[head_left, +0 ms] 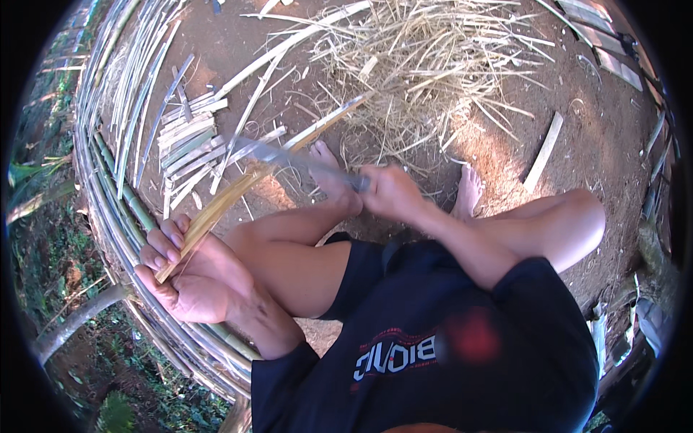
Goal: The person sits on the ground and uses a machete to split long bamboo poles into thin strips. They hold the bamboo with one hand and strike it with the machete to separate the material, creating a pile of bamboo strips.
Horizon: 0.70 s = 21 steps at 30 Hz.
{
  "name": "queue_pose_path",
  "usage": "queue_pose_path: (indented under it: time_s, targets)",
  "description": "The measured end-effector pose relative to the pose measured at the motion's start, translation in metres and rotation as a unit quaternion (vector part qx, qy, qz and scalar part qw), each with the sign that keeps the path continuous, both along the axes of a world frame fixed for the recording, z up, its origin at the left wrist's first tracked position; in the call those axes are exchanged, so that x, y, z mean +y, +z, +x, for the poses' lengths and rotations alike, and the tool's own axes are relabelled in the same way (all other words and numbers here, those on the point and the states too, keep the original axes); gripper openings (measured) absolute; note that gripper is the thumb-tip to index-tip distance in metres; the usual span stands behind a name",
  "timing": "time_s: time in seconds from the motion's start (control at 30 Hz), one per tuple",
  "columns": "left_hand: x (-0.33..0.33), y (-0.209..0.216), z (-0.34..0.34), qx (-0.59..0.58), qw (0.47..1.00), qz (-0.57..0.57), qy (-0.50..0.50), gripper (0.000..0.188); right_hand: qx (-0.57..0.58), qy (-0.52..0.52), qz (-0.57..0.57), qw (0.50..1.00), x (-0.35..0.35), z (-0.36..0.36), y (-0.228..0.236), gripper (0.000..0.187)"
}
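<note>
A long yellowish bamboo strip (216,209) runs slantwise from the lower left up toward the middle. My left hand (198,278), palm turned up, has its fingers and thumb closed on the strip's near end. The fist of my right hand (393,193) grips the dark handle of a knife (289,159). Its long grey blade, smeared by motion, points left and crosses the strip. Whether the edge touches the strip is hard to tell. Beyond the blade, the far part of the strip reaches toward a heap of shavings (419,65).
Short split bamboo pieces (191,137) lie piled at the left. Long thin strips (144,79) and green bamboo poles (130,202) curve along the left side. My bare feet (469,191) rest on the dirt ground. One flat slat (543,151) lies at the right.
</note>
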<state>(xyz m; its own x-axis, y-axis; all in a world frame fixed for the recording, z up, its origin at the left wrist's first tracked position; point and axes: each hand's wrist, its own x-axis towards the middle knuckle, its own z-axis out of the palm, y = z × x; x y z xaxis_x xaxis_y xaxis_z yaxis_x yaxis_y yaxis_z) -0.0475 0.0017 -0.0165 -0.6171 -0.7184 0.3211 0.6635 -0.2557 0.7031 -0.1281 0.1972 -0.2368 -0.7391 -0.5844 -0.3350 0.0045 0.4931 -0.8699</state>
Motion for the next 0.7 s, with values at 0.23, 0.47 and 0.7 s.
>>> queue_pose_path:
  time_s: [0.23,0.47,0.7]
  targets:
    - [0.006,0.001,-0.010,-0.005,0.999,-0.019,0.033,0.028,0.054,0.005,-0.004,0.999,0.003,-0.013,0.010,0.015]
    - [-0.007,0.004,-0.016,-0.005,1.000,-0.002,0.007,0.025,-0.003,-0.032,0.042,0.999,0.006,-0.049,-0.045,0.016]
    - [-0.010,0.003,-0.010,-0.015,0.999,0.000,-0.040,0.027,-0.030,-0.067,0.117,0.990,0.000,-0.036,-0.092,0.020]
